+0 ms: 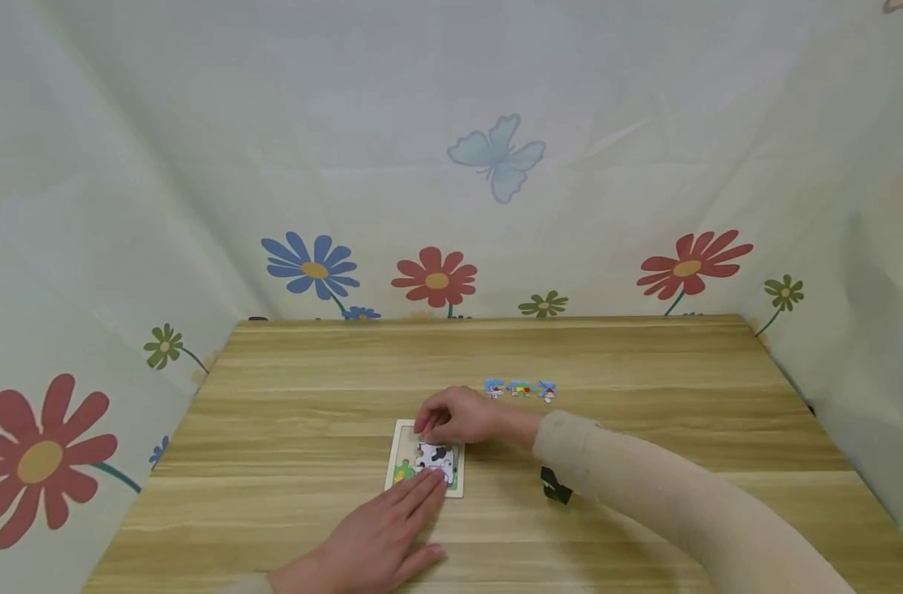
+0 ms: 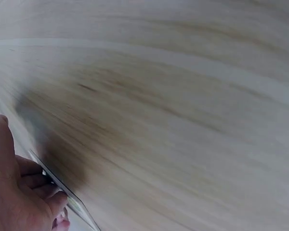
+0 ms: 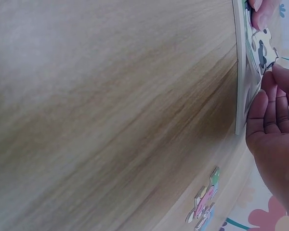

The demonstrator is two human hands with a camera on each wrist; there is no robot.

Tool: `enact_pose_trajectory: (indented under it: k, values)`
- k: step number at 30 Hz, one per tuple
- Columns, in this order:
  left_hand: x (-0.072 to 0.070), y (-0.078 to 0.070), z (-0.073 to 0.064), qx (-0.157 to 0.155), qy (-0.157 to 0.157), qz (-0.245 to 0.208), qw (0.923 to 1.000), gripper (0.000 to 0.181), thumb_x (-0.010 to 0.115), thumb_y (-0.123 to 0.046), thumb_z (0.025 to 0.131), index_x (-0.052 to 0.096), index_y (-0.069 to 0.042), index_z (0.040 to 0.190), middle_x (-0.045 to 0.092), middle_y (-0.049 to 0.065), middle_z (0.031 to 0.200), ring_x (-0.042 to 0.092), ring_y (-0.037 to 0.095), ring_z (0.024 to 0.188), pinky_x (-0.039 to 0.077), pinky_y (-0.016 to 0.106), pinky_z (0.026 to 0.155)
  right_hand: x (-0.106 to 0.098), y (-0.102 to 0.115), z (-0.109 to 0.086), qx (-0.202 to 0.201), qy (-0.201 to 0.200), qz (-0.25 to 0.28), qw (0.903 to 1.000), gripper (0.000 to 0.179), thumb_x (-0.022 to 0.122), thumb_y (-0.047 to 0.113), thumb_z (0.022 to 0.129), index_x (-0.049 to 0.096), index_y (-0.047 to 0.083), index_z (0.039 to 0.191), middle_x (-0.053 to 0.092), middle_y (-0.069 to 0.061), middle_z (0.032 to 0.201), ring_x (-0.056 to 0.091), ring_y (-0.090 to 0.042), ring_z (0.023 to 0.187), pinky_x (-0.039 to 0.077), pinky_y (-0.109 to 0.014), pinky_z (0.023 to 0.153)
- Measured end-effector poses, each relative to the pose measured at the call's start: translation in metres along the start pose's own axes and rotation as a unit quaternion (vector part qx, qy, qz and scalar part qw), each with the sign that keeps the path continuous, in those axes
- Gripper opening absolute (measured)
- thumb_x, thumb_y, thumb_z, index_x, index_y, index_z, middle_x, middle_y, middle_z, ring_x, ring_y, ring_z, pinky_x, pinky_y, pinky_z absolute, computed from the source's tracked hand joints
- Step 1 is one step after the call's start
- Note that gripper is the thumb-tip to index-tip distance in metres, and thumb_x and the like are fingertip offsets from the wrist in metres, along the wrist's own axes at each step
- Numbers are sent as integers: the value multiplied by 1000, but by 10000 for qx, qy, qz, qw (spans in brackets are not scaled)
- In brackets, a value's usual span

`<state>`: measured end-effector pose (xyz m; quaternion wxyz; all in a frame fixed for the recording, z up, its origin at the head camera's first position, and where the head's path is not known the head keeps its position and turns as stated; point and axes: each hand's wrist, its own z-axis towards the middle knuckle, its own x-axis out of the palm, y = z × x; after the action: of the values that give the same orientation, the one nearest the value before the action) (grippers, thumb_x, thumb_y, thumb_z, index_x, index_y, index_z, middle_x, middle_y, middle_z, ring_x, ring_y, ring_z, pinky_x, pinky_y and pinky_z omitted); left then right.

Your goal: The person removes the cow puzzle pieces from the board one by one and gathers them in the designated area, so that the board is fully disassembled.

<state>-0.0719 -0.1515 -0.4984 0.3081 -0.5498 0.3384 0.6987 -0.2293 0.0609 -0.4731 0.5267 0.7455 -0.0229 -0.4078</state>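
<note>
A small square puzzle tray (image 1: 394,458) with a pale rim lies near the front middle of the table, partly filled with pieces. Over its far edge, my right hand (image 1: 462,415) pinches a white puzzle piece with black patches (image 3: 263,50) between thumb and fingers. My left hand (image 1: 377,528) comes in from the near side, its fingers extended and the tips resting on the pieces at the tray's near part. A green and yellow piece (image 1: 403,472) sits in the near left corner. The left wrist view shows the left hand (image 2: 19,192) at the tray's edge.
Several loose puzzle pieces (image 1: 521,388) lie in a row beyond the tray, to the right. A small black object (image 1: 555,485) is partly hidden under the right forearm. The wooden table (image 1: 288,412) meets a flower-patterned cloth (image 1: 585,223) at the back and sides.
</note>
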Motion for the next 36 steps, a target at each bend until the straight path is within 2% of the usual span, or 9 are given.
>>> enact_pose_trajectory:
  k: [7, 11, 19, 25, 29, 36]
  values:
    - [-5, -7, 10, -55, -190, 41, 9998, 69, 47, -52, 112, 54, 4, 153, 50, 21, 161, 49, 30, 150, 47, 38, 117, -3, -1, 0, -85, 31, 28, 10000, 12, 74, 4, 100, 79, 11, 108, 72, 7, 95, 65, -6, 87, 56, -20, 85]
    - [-6, -11, 19, -230, -138, -90, 9996, 71, 45, -53, 113, 52, 4, 155, 47, 20, 164, 45, 30, 153, 44, 40, 120, -4, -1, 1, -188, 64, -2, 9998, 11, 74, 2, 100, 78, 9, 108, 72, 7, 94, 65, -5, 87, 56, -20, 84]
    - [-6, -20, 30, -732, 433, -372, 9957, 76, 39, -56, 113, 48, 5, 157, 45, 21, 165, 43, 30, 154, 39, 40, 124, -5, -2, 2, -267, 133, -24, 9996, 12, 73, 3, 100, 78, 10, 108, 73, 6, 95, 66, -5, 87, 56, -21, 85]
    - [-6, -22, 33, -801, 637, -528, 9933, 77, 37, -57, 113, 46, 5, 158, 42, 22, 167, 41, 30, 155, 38, 41, 125, -6, -3, 3, -257, 110, 154, 9995, 11, 74, 3, 100, 79, 8, 108, 73, 5, 94, 65, -8, 87, 56, -21, 84]
    - [-4, -22, 32, -722, 566, -432, 9948, 77, 37, -57, 113, 47, 5, 158, 43, 23, 166, 42, 31, 154, 39, 41, 124, -8, -1, 3, -127, 90, 305, 9994, 11, 74, 4, 100, 79, 7, 110, 74, 4, 95, 66, -8, 88, 57, -22, 85]
    - [1, -21, 28, -476, 114, 6, 9988, 75, 42, -56, 112, 53, 5, 153, 51, 23, 160, 48, 31, 150, 44, 40, 120, -18, 2, 0, -136, 52, 226, 9996, 15, 74, 7, 101, 79, 5, 116, 75, 4, 100, 67, -6, 92, 57, -21, 88]
